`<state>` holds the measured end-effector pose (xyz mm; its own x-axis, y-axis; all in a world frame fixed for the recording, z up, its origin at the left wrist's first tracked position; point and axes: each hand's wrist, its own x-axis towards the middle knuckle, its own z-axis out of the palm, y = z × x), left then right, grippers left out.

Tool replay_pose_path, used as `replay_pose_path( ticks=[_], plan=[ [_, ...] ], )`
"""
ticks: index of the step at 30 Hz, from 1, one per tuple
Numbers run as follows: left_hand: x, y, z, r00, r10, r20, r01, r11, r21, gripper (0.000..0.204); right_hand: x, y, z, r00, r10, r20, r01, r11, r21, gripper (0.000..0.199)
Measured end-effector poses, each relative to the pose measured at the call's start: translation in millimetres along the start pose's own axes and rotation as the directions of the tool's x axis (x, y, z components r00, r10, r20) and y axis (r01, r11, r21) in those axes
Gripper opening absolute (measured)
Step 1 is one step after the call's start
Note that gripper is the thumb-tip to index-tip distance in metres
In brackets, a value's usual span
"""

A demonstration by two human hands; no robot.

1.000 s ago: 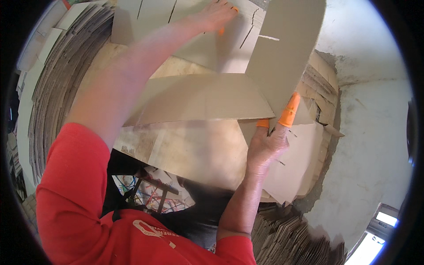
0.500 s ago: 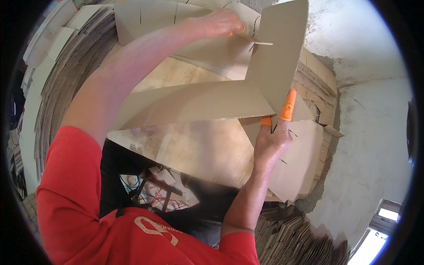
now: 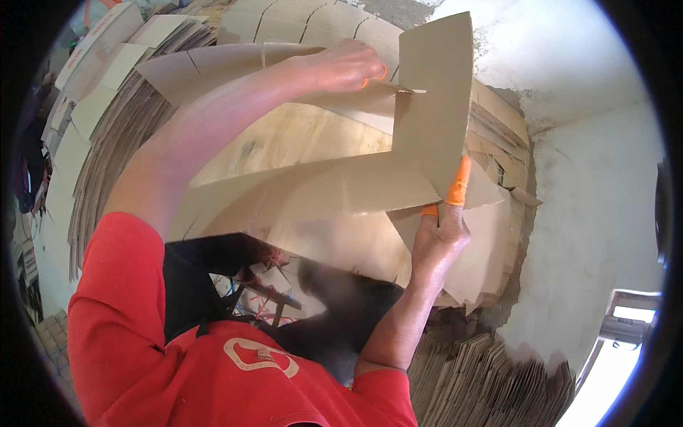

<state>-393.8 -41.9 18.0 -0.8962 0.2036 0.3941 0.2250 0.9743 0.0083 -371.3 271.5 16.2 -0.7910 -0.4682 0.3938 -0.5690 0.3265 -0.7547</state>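
My left hand [image 3: 348, 65] is closed on a long brown cardboard strip [image 3: 213, 62] with slits along its edge. That strip's end meets the left side of a broad cardboard crosspiece [image 3: 434, 85]; whether it sits in a slot, I cannot tell. A second long strip [image 3: 306, 186] joins the crosspiece lower down, running off to the left under my left arm. Orange finger covers sit on fingers of both hands. With thumb and forefinger my right hand [image 3: 437, 238] pinches the crosspiece's lower end, near the joint with the second strip.
Beneath the strips lies a pale wooden board [image 3: 277, 139]. Stacked cardboard sheets [image 3: 117, 160] rise at the left, with more slit sheets [image 3: 313, 21] at the far side. Further cardboard pieces [image 3: 491, 242] lie by the right wall [image 3: 590, 199]. Upright cardboard pieces [image 3: 484, 384] stand at lower right.
The strip in my left hand has come down along the crosspiece, its tip now nearer the crosspiece's left edge. My right hand keeps its pinch. The whole view has shifted slightly.
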Motion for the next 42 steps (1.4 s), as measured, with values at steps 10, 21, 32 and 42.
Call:
replay_pose_path(
  ticks=[10,21,32,42],
  plan=[
    [-35.5,50.6,3.9,0.995,-0.06,-0.084,0.054,0.996,-0.072,0.011,-25.5,-37.3,-25.1,0.98,-0.196,0.019,0.192,0.929,-0.317,0.074],
    [-28.8,67.6,2.7,0.982,-0.132,-0.135,0.114,0.985,-0.13,0.009,-43.8,-34.7,-38.1,0.994,-0.082,0.072,0.098,0.959,-0.265,0.077],
    [-36.8,88.7,13.9,0.961,-0.12,0.25,0.181,0.954,-0.237,0.016,-35.0,20.7,-22.8,0.954,0.061,0.295,0.038,0.946,-0.321,0.073],
    [-71.7,120.5,-82.9,0.885,-0.29,0.364,0.383,0.898,-0.216,0.053,-11.9,31.3,-60.0,0.911,0.104,0.398,0.051,0.932,-0.36,0.058]
  ],
)
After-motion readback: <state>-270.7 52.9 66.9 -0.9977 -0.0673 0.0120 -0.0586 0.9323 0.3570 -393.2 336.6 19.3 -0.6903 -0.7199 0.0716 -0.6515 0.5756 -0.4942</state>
